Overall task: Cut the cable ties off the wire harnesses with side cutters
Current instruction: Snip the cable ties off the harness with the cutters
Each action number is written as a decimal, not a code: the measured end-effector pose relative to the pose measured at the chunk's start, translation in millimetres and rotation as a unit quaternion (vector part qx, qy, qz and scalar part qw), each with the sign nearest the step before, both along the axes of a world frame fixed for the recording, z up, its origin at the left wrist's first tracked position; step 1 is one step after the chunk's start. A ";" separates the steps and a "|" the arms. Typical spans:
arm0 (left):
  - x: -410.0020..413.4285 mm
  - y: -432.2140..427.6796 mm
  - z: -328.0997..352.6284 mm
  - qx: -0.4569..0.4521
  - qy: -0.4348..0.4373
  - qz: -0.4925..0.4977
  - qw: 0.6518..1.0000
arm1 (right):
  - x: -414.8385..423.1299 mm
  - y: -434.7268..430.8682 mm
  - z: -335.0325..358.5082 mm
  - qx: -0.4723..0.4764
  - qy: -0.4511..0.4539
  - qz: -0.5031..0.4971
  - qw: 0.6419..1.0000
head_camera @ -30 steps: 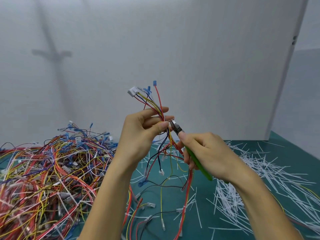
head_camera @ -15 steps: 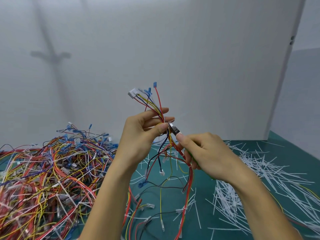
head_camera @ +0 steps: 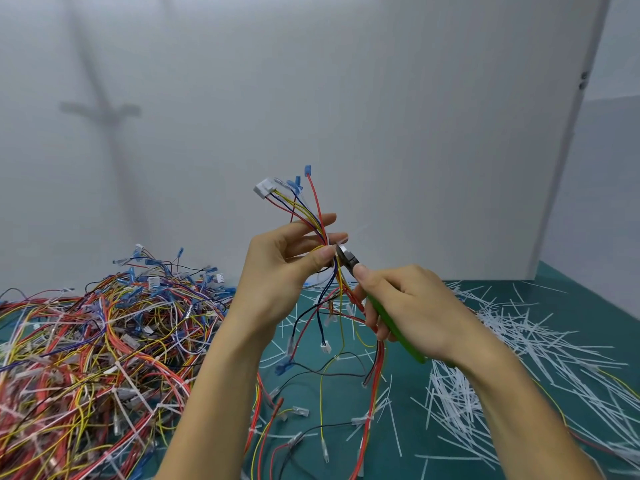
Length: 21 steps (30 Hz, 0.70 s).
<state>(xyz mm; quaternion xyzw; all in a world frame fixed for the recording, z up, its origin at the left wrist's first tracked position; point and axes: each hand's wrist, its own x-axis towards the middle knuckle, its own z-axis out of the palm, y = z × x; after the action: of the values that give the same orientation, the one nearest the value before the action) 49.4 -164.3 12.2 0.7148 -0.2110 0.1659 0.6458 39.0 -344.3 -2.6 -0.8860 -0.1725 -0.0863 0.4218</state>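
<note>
Harness tails: lower centre of the frame, red, yellow and black leads hang from the held wire harness (head_camera: 313, 216) down to the mat (head_camera: 585, 292), with small white plugs and blue terminals at their ends.
Left hand (head_camera: 282, 271): centre of the frame, raised. Thumb and curled fingers pinch the wire harness at its bundled neck, index finger stretched up behind the wires.
Right hand (head_camera: 419, 306): just right of centre, fingers wrapped round the green handles of the side cutters (head_camera: 348, 259), index finger laid along the top toward the head.
Side cutters: metal head points up-left and touches the bundle just beside the left thumb tip. Cannot tell if the blades bite a tie.
Wire harness top: fans out above the left hand, with a white connector and blue terminals uppermost.
Harness pile (head_camera: 86, 348): left side of the frame, a big tangled heap on the mat with white ties visible among the wires.
Cut ties (head_camera: 512, 344): right side, white strips scattered thick on the mat.
Wall (head_camera: 381, 98): pale panel across the back, with a blurry cross-shaped shadow (head_camera: 100, 110) at upper left.
</note>
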 end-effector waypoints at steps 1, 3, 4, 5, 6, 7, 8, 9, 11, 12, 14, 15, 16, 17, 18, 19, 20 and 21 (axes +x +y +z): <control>0.1 0.0 0.0 -0.002 0.001 0.000 1.000 | -0.1 0.6 0.2 -0.004 -0.003 -0.003 1.000; 0.1 0.4 0.0 -0.003 0.003 0.001 1.000 | -0.5 2.2 -0.1 -0.007 -0.009 -0.009 1.000; 0.1 0.6 0.2 -0.004 0.005 0.000 1.000 | -0.6 2.6 -0.3 -0.006 -0.012 -0.011 1.000; -0.3 1.0 0.2 -0.004 0.006 0.000 1.000 | -0.5 2.8 -0.6 -0.004 -0.013 -0.012 1.000; -0.5 1.2 0.5 -0.005 0.006 -0.002 1.000 | -0.5 2.7 -0.9 0.000 -0.012 -0.012 1.000; -0.7 1.7 0.6 -0.006 0.007 -0.003 1.000 | -0.1 2.6 -1.1 0.004 -0.008 -0.010 1.000; -1.0 2.0 0.8 -0.005 0.008 -0.004 1.000 | 0.1 2.1 -1.6 0.010 -0.004 -0.008 1.000; -1.3 2.1 1.0 -0.003 0.008 -0.005 1.000 | 0.5 1.8 -1.7 0.013 -0.001 -0.006 1.000; -2.0 2.1 1.5 -0.001 0.008 -0.007 1.000 | 0.9 1.8 -1.9 0.013 -0.002 -0.005 1.000; -2.2 2.2 1.7 -0.001 0.009 -0.008 1.000 | 1.0 2.1 -2.2 0.013 -0.005 -0.005 1.000; -2.6 2.7 2.0 0.000 0.010 -0.011 1.000 | 0.9 2.8 -2.7 0.015 -0.008 -0.007 1.000; -2.8 2.9 2.2 0.000 0.010 -0.012 1.000 | 0.7 3.2 -2.9 0.014 -0.011 -0.009 1.000; -2.9 3.4 2.3 0.000 0.010 -0.013 1.000 | 0.4 3.7 -3.0 0.011 -0.016 -0.010 1.000; -3.0 3.7 2.3 0.001 0.010 -0.012 1.000 | 0.2 4.2 -2.9 0.005 -0.026 -0.012 1.000; -3.1 4.0 2.3 0.001 0.011 -0.012 1.000 | -0.2 4.4 -2.5 -0.001 -0.036 -0.015 0.999; -3.3 4.2 2.1 0.002 0.011 -0.012 1.000 | -0.2 4.7 -1.8 -0.008 -0.044 -0.018 0.999; -3.5 4.3 2.0 0.003 0.011 -0.012 1.000 | -0.3 4.4 -1.4 -0.014 -0.050 -0.021 0.998; -3.4 4.2 2.0 0.003 0.011 -0.012 1.000 | -0.2 3.8 -1.0 -0.020 -0.054 -0.024 0.998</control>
<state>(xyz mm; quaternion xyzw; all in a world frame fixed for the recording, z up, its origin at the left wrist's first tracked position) 46.0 -160.2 14.2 0.7163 -0.2128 0.1491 0.6476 38.8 -340.4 -3.6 -0.8922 -0.1750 -0.1407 0.3919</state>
